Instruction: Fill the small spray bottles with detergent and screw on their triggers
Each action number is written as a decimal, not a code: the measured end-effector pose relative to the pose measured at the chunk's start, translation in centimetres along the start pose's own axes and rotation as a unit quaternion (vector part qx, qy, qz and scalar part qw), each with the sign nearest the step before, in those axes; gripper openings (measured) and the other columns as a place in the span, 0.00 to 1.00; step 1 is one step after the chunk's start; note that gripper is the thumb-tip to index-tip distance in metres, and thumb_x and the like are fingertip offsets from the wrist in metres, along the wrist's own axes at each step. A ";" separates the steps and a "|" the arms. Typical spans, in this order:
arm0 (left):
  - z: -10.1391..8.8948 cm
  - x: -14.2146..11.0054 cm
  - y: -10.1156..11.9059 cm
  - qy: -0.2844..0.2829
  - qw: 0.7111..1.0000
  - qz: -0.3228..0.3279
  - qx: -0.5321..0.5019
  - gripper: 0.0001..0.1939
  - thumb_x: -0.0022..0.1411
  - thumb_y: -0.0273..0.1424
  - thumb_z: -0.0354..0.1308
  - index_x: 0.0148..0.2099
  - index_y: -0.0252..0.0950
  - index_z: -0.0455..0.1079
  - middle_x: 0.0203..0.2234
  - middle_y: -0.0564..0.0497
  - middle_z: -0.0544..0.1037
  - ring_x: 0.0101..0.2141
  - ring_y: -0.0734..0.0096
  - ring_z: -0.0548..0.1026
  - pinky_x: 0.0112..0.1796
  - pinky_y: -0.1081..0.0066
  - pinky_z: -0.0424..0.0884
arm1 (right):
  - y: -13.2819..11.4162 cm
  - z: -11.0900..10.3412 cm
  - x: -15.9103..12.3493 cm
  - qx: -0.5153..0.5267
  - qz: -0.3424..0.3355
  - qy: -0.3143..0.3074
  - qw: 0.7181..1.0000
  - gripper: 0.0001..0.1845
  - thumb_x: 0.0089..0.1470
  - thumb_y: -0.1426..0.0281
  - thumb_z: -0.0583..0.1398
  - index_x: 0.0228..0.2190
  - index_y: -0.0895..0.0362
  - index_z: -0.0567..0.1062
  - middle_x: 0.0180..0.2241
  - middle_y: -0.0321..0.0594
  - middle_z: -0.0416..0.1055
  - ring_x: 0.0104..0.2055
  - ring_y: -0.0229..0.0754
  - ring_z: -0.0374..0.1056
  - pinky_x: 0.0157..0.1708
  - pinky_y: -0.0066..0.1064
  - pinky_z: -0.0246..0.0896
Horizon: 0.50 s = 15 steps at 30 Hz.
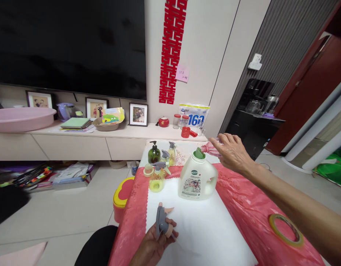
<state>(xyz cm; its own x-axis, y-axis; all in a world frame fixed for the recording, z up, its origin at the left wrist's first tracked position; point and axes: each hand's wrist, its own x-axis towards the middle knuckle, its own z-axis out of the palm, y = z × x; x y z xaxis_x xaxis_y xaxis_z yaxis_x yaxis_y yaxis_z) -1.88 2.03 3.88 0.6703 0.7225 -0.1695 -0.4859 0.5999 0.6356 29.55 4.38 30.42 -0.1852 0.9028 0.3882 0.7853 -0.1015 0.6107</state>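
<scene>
My right hand [230, 152] is closed around a small pink bottle [210, 149], tipped sideways with its mouth over a green funnel [199, 153]. The funnel sits in the neck of a large white jug [197, 178] that stands upright on a white cloth [199, 225]. Near the table's front edge, my left hand [156, 242] grips a grey and pink spray-pump head [162, 221], held just above the cloth.
A red plastic cover [242, 207] drapes the table. Behind the jug stand a yellow spray bottle [157, 178], a dark green pump bottle [154, 152] and other small bottles. A tape roll [286, 229] lies at the right. A yellow and red stool [121, 197] stands to the left.
</scene>
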 end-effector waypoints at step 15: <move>0.4 -0.2 0.3 -0.008 1.000 0.001 -0.005 0.17 0.51 0.36 0.74 0.44 0.42 0.79 0.40 0.48 0.78 0.39 0.64 0.78 0.47 0.62 0.69 | 0.6 -0.4 0.2 -0.008 -0.006 0.008 1.000 0.32 0.52 0.76 0.58 0.59 0.53 0.64 0.52 0.50 0.62 0.53 0.52 0.55 0.48 0.40 0.46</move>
<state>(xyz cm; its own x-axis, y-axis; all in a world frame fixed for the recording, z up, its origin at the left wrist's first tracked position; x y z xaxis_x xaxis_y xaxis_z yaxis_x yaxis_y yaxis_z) -1.91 1.98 4.44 0.6782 0.7180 -0.1562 -0.4927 0.6021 0.6282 29.76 4.33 31.09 -0.2047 0.8974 0.3909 0.7730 -0.0967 0.6269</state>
